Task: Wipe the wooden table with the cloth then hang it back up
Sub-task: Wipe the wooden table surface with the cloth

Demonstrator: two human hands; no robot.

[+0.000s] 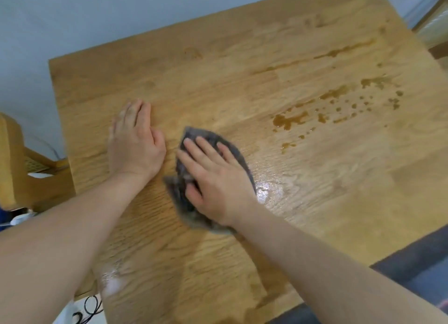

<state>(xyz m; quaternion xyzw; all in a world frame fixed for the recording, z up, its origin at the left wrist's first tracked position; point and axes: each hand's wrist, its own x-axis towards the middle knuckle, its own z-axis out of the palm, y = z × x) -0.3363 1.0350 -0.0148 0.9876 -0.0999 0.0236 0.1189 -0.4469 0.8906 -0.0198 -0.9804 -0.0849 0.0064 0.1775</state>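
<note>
Right hand (215, 178): flat, fingers spread, pressing crumpled grey cloth (184, 192) for wiping pressure.
Left hand (135, 142): released, palm bracing pale wooden table (315, 190).

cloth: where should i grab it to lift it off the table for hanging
Pinch the bunched fold of the cloth beside the right hand thumb, coming in from the left. The rest lies flat on the table under the straight fingers, leaving no edge to get under. That fold looks raised, so it can probably be gripped.
</note>
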